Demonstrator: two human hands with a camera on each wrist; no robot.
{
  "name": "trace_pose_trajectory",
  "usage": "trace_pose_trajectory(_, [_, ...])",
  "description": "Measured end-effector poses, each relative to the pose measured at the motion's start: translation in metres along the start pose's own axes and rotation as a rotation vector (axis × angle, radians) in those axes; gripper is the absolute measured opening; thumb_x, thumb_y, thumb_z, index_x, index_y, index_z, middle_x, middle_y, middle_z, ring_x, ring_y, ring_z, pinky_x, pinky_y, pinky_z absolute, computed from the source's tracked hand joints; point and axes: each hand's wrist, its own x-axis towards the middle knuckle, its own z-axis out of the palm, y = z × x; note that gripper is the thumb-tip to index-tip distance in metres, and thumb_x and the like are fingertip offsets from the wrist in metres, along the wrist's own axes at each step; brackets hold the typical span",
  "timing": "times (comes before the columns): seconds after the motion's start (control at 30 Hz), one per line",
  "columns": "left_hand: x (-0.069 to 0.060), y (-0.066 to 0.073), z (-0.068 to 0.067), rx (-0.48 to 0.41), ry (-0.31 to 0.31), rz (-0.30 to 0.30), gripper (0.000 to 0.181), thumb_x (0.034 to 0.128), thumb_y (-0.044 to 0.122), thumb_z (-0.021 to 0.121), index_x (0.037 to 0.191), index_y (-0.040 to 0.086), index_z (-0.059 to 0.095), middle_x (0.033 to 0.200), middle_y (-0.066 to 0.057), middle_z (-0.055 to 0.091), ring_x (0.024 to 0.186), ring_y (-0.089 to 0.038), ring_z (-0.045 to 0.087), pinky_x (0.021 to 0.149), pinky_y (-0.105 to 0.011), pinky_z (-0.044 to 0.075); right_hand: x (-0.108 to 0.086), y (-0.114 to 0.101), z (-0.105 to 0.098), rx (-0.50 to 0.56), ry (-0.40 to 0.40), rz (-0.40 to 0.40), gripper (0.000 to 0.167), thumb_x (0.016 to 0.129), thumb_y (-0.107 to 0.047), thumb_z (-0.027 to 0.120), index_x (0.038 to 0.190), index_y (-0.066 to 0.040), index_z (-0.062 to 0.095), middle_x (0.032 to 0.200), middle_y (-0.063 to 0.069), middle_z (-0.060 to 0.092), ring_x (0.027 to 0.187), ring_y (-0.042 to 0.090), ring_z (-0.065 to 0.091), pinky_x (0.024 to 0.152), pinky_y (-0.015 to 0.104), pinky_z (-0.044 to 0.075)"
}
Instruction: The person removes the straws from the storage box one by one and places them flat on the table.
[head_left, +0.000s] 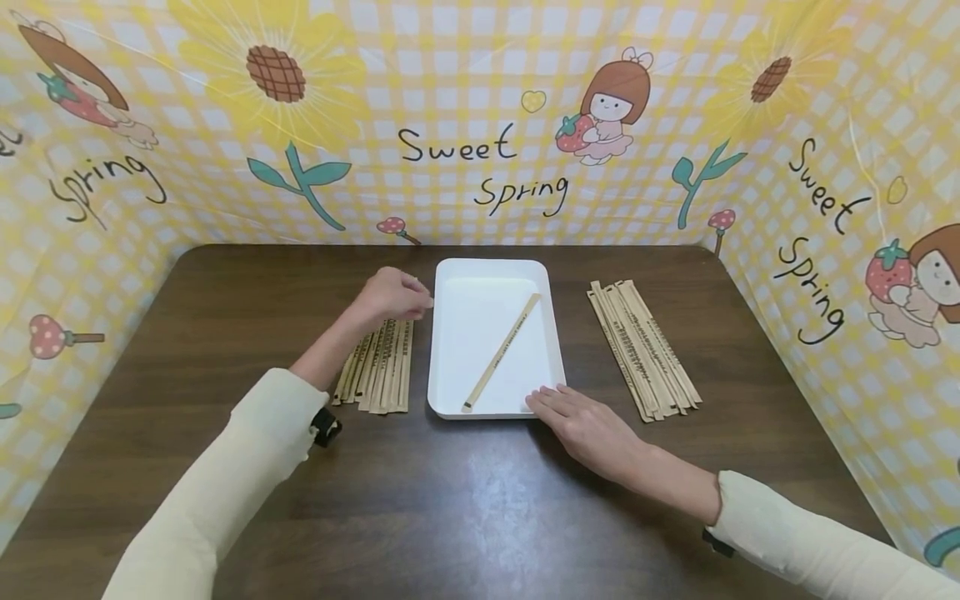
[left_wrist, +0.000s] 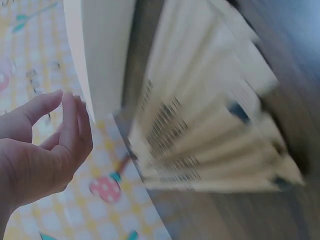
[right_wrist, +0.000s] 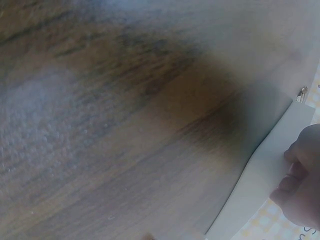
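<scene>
In the head view my left hand [head_left: 393, 294] is above the far end of the left pile of paper-wrapped sticks [head_left: 386, 375], beside the tray's left rim. Its fingers bend loosely in the left wrist view, thumb tip close to the fingertips, and nothing shows between them. The white tray [head_left: 480, 308] lies in the middle, with one wrapped stick [head_left: 501, 354] slanting across its floor. My right hand [head_left: 588, 429] rests at the tray's near right corner, fingers stretched over the rim. In the right wrist view, fingers [right_wrist: 305, 175] touch the tray's wall, partly cut off by the frame.
A second pile of wrapped sticks [head_left: 645, 350] lies right of the tray. All of it is on a dark brown wooden table [head_left: 450, 508]. A yellow checked cloth [head_left: 450, 100] with printed flowers and figures rises behind and at both sides.
</scene>
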Motion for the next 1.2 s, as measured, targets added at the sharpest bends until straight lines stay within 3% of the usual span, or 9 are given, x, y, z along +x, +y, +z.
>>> trace_pose_trajectory(0.17, [0.003, 0.016, 0.027, 0.048, -0.018, 0.021, 0.027, 0.0928, 0.010, 0.069, 0.115, -0.006, 0.068, 0.107, -0.019, 0.067, 0.083, -0.020, 0.069, 0.082, -0.033, 0.059, 0.000, 0.000, 0.000, 0.000, 0.000, -0.002, 0.047, 0.076, 0.010, 0.067, 0.122, 0.009, 0.063, 0.119, 0.020, 0.068, 0.113, 0.029, 0.064, 0.102, 0.046, 0.049])
trace_pose_trajectory(0.3, [0.006, 0.022, 0.049, 0.065, -0.025, 0.006, 0.025, 0.0896, 0.010, 0.073, 0.111, -0.003, 0.069, 0.105, -0.016, 0.067, 0.077, -0.017, 0.068, 0.076, -0.028, 0.059, 0.000, 0.000, 0.000, -0.003, -0.003, -0.001, 0.048, 0.075, 0.010, 0.067, 0.123, 0.009, 0.063, 0.120, 0.020, 0.067, 0.113, 0.029, 0.064, 0.102, 0.046, 0.048])
trace_pose_trajectory(0.63, [0.007, 0.019, 0.092, 0.201, -0.051, 0.021, 0.028, 0.0873, 0.015, 0.076, 0.110, -0.001, 0.071, 0.074, -0.006, 0.069, 0.064, -0.012, 0.064, 0.063, -0.022, 0.050, 0.001, 0.000, -0.002, 0.004, -0.013, 0.002, 0.047, 0.077, 0.010, 0.068, 0.124, 0.009, 0.063, 0.121, 0.020, 0.067, 0.114, 0.029, 0.064, 0.102, 0.046, 0.048])
trace_pose_trajectory(0.9, [0.010, 0.019, 0.112, 0.298, -0.040, 0.076, 0.021, 0.0858, 0.012, 0.077, 0.101, -0.002, 0.072, 0.073, -0.007, 0.067, 0.062, -0.013, 0.061, 0.056, -0.019, 0.048, 0.001, 0.001, -0.001, 0.005, -0.014, -0.003, 0.046, 0.077, 0.010, 0.068, 0.123, 0.009, 0.064, 0.120, 0.020, 0.067, 0.113, 0.030, 0.065, 0.102, 0.047, 0.049])
trace_pose_trajectory(1.1, [0.010, 0.022, 0.121, 0.419, -0.019, 0.139, 0.012, 0.0828, 0.011, 0.079, 0.085, 0.002, 0.071, 0.075, -0.006, 0.066, 0.066, -0.016, 0.060, 0.055, -0.020, 0.047, 0.000, 0.001, 0.000, -0.012, -0.014, -0.002, 0.048, 0.075, 0.011, 0.071, 0.122, 0.009, 0.064, 0.121, 0.020, 0.067, 0.113, 0.029, 0.065, 0.102, 0.045, 0.049])
trace_pose_trajectory(1.2, [0.011, 0.022, 0.123, 0.435, -0.025, 0.157, 0.008, 0.0825, 0.007, 0.077, 0.081, 0.003, 0.070, 0.071, -0.005, 0.066, 0.064, -0.016, 0.060, 0.053, -0.020, 0.047, 0.000, 0.001, 0.000, -0.018, -0.013, -0.003, 0.047, 0.076, 0.010, 0.072, 0.122, 0.009, 0.064, 0.121, 0.020, 0.067, 0.113, 0.029, 0.065, 0.102, 0.045, 0.049])
